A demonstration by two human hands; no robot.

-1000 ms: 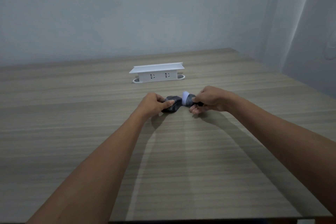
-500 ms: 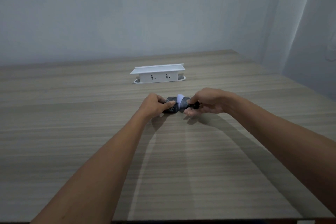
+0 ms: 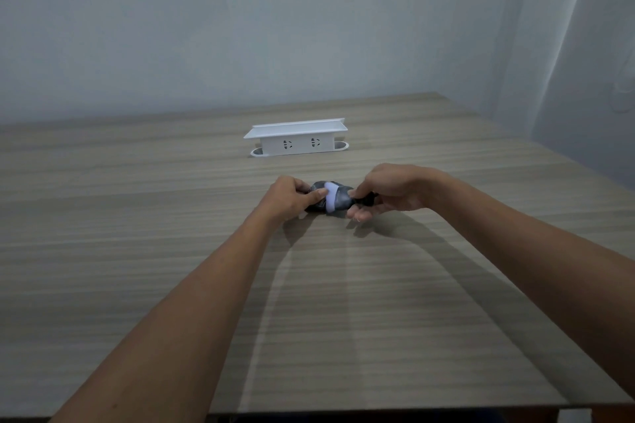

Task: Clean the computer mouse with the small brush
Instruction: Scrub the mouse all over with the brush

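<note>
A dark grey computer mouse [image 3: 318,204] lies on the wooden table [image 3: 309,302], mid-way across. My left hand [image 3: 292,197] grips its left side, thumb on top. My right hand [image 3: 388,191] pinches the small brush [image 3: 338,201], whose dark handle pokes out near my fingers. The brush's pale, whitish bristle tip rests across the top of the mouse. Much of the mouse is hidden by my fingers and the brush.
A white socket box [image 3: 297,137] with a flat lid stands on the table behind the mouse. The table's right edge runs along a pale wall with a curtain [image 3: 584,62]. The near table edge is at the bottom of the view.
The brush tip has slid left across the mouse, from its right end toward my left thumb. My right hand followed it. My left hand keeps its hold.
</note>
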